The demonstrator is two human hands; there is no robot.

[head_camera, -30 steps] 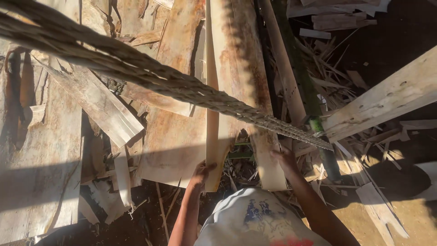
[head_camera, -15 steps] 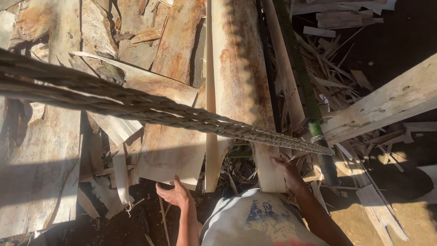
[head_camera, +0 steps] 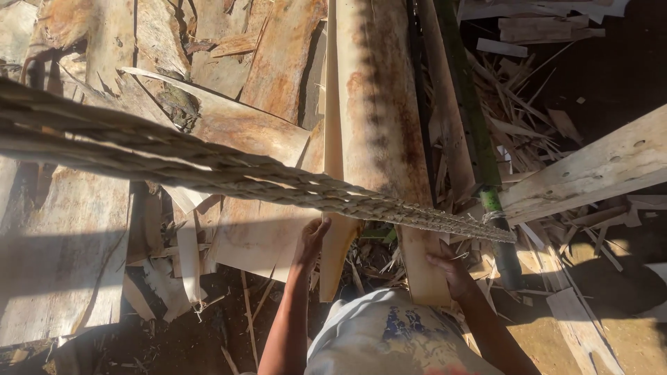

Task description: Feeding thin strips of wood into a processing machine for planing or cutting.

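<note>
**Both hands on the long veneer sheet**

I am looking straight down over my own chest at a heap of peeled wood sheets. My left hand (head_camera: 310,239) is reaching up to the near end of a long pale veneer sheet (head_camera: 379,125), with the fingers curling against its left edge where a narrow strip of it is hanging down; I cannot tell whether those fingers are fully clamping or only pressing. My right hand (head_camera: 450,272) is lying on the lower right corner of the same sheet, thumb on top and fingers wrapping under the edge, so it is gripping the wood. The sheet is running away from me up the middle of the view, lying on top of other brown, stained sheets (head_camera: 257,132).

A thick twisted rope (head_camera: 208,173) is crossing above my hands from the left and is tying onto a green pole (head_camera: 479,160) just right of the sheet. A pale plank (head_camera: 590,170) is slanting in from the right, over a litter of splinters and offcuts (head_camera: 528,104) on dark ground.
</note>
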